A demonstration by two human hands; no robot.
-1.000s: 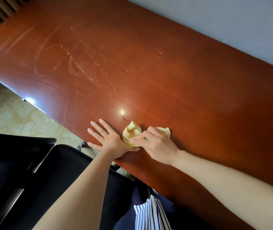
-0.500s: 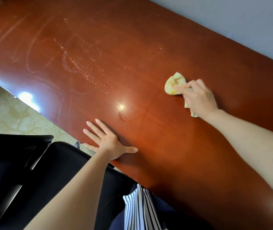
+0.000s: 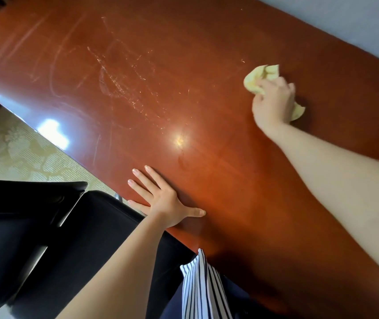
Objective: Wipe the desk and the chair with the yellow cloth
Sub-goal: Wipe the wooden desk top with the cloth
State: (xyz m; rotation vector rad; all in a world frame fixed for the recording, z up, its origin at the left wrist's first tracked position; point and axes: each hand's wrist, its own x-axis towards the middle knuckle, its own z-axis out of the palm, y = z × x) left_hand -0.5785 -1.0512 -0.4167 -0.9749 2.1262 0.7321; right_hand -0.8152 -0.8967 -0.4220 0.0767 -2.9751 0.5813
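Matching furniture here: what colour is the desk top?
The desk is glossy reddish-brown with pale streaks; the head view shows it.

1. There is one view, from a wide-angle camera worn on the person's head, facing forward and steeply down.
2. It sits close over the near edge of the tabletop (image 3: 207, 54), which crosses the frame on a slant from upper left to lower right.
3. Both forearms enter from the bottom and right. The left hand (image 3: 163, 201) lies near the lens at lower centre, and the right hand (image 3: 273, 102) on the yellow cloth (image 3: 261, 78) is farther out at upper right.
4. The margins take in the wall (image 3: 356, 24) at upper right, the patterned floor (image 3: 18, 157) at left, the black chair (image 3: 34, 238) at lower left, and striped clothing (image 3: 202, 288) directly below.
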